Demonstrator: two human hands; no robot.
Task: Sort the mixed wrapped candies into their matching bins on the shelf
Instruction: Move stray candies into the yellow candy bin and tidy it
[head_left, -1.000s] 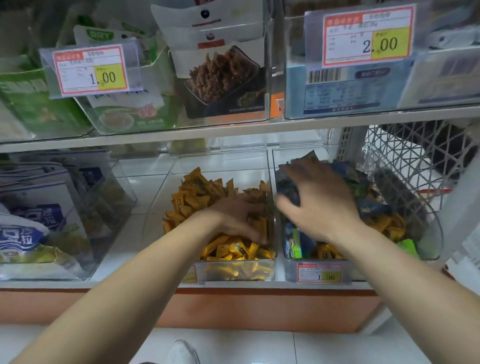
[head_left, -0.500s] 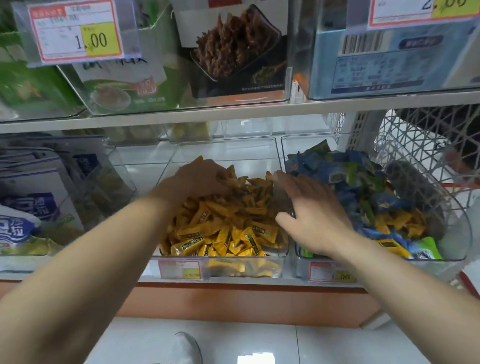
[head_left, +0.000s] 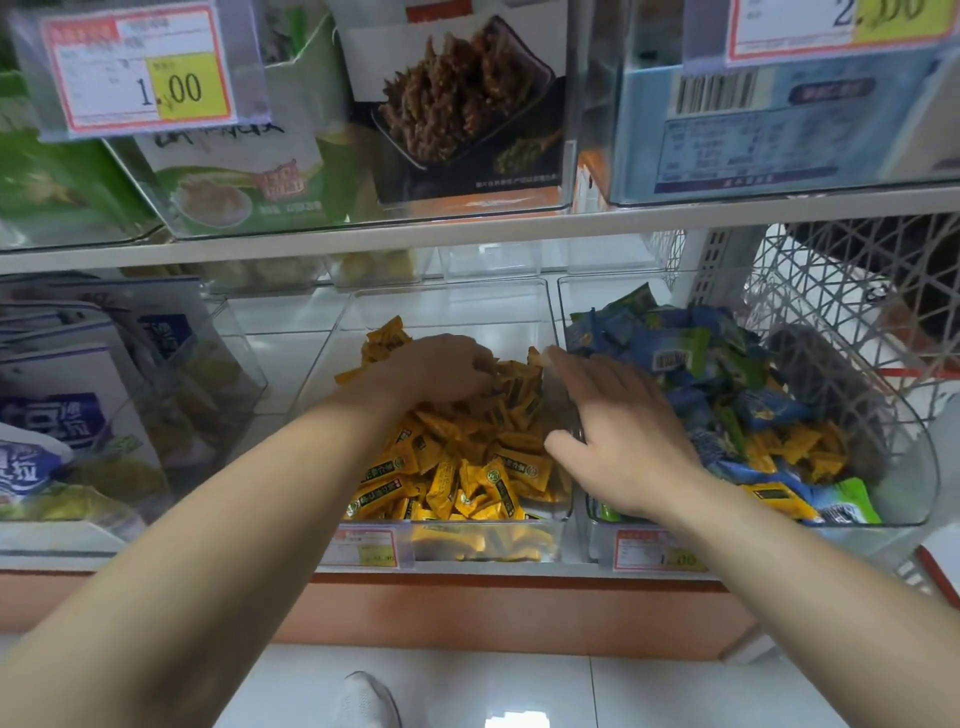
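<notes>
The left hand (head_left: 441, 366) is curling over the yellow candies (head_left: 467, 467) mid-bin (head_left: 447, 312), and I cannot tell whether it is gripping any. The right hand (head_left: 618, 415) is lying open across the bin's right wall, blue candies (head_left: 670, 353) just beyond; the bin's rear floor is showing bare.

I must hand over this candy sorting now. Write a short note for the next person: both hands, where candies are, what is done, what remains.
Left hand: fingers curled into the yellow candies in the middle bin; a grip cannot be told.
Right hand: open, flat where the two bins meet.
Done: middle bin shows only yellow.
Left: right bin holds blue and green candies with yellow strays near its front; move those over.
</notes>
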